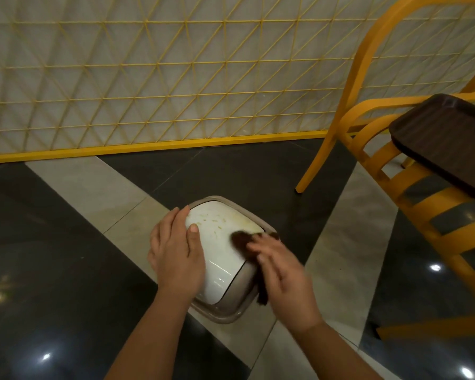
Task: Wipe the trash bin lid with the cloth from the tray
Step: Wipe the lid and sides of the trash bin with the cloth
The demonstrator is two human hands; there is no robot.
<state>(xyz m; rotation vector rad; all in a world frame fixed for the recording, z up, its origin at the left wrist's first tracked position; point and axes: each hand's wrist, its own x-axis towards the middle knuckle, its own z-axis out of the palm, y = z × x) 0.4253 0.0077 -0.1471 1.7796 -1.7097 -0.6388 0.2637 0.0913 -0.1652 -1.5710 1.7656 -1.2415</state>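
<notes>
Hands (176,253) (283,272), one cloth (243,242), one lid (222,259)

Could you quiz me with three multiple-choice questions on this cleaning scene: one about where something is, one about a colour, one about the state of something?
1. Where does the dark brown tray sit?
A. On the yellow chair at the right
B. On the floor beside the bin
C. On the bin lid

2. What colour is the cloth in the right hand?
A. White
B. Dark brown
C. Yellow

3. What state is the white trash bin lid in?
A. Wiped fully clean
B. Lifted off the bin
C. Still speckled with yellowish crumbs

Answers:
1. A, the tray rests across the chair's slatted seat.
2. B, the cloth reads dark brown against the white lid.
3. C, small bits and a stain show on the lid's far part, while the left hand steadies its edge.
</notes>
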